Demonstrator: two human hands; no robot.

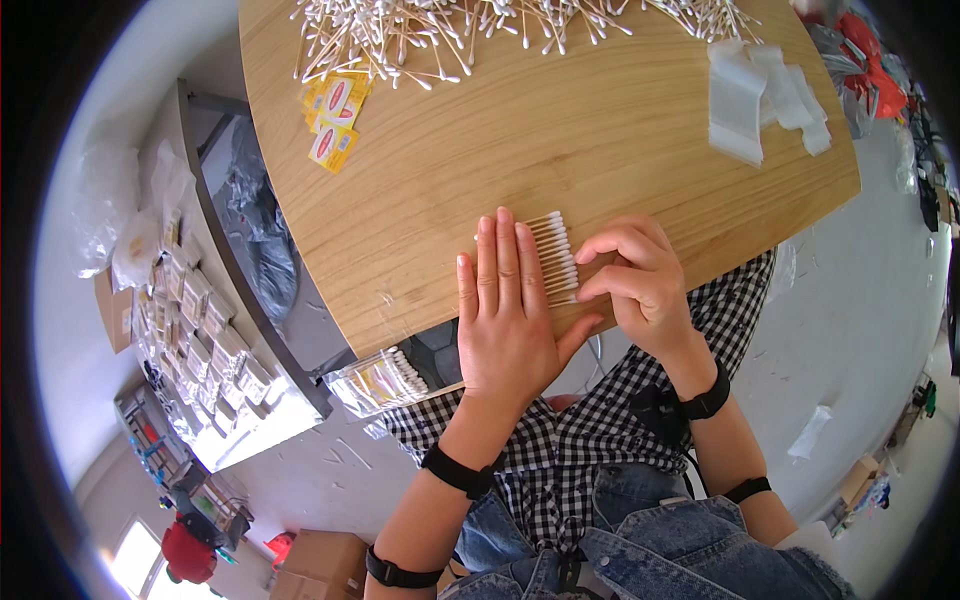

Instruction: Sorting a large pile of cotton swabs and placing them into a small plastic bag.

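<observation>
A single row of wooden-stick cotton swabs (552, 255) lies side by side on the wooden table (430, 170), close to its near edge. My left hand (510, 320) is laid flat over the row, its fingers stretched toward the far side and its thumb out to the right. White swab tips show past its right side. There, my right hand (640, 285) has its fingers bent, with a gap between the index finger and the thumb, at the tips. Whatever lies beneath my left palm is hidden.
Loose cotton swabs (430, 30) heap along the far edge. Yellow printed cards (335, 120) lie at the left, clear plastic bags (737, 105) at the right. Packed swabs (380, 380) sit below the near edge. Many small packs (205, 320) cover another table at left.
</observation>
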